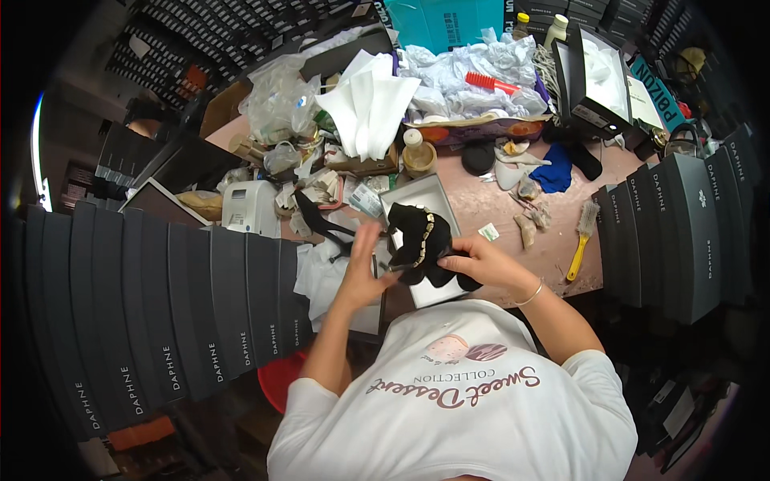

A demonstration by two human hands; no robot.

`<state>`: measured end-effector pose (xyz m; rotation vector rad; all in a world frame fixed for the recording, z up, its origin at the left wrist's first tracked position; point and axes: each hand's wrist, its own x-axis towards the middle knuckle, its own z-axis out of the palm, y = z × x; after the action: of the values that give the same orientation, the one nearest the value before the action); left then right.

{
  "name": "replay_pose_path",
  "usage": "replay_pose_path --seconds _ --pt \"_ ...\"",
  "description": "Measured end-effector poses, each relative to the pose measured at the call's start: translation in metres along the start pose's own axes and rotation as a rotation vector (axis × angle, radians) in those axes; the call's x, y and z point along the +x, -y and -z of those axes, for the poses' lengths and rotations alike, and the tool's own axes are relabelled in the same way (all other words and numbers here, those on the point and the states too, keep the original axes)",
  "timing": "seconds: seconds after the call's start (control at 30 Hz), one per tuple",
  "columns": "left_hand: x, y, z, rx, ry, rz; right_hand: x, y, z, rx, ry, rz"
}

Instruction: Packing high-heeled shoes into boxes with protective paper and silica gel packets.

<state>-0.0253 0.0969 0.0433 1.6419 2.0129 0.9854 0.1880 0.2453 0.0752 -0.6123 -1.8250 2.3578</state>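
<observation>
In front of my body is a dark, velvety piece that looks like a black jewelled shoe [415, 236], with a gold, stone-set strip running down it. My right hand [485, 260] grips its right side, thumb on top. My left hand [362, 271] is raised at its left side, fingers stretched up and slightly blurred; whether the thumb touches the piece I cannot tell. An open white shoebox [443, 200] lies beneath, partly hidden by the piece. Another black shoe [314, 216] with a slim pointed shape rests left of the box, by white tissue paper [317, 276].
Tall rows of dark shoeboxes [188, 301] stand left, with more boxes [678, 232] right. A yellow-handled brush [584, 240] and a blue cloth [552, 170] lie on the pink table. Behind are a capped bottle [417, 152], a white label printer [250, 208] and a tissue-filled carton [481, 128].
</observation>
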Motion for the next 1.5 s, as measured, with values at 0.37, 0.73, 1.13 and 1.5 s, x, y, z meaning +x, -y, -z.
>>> replay_pose_path --seconds 0.37,0.73,1.13,1.5 --pt "0.023 -0.048 -0.017 -1.098 0.544 0.449 -0.018 -0.010 0.009 0.746 -0.121 -0.202" --pt "0.011 -0.021 -0.031 -1.543 0.700 0.674 -0.047 -0.017 0.071 -0.244 -0.541 0.132" --pt "0.011 -0.023 -0.034 -1.804 0.370 0.762 0.004 -0.050 0.050 -0.593 -0.619 0.334" --pt "0.013 -0.007 -0.056 -1.829 0.129 0.681 0.042 -0.007 -0.037 -0.692 -0.370 0.584"
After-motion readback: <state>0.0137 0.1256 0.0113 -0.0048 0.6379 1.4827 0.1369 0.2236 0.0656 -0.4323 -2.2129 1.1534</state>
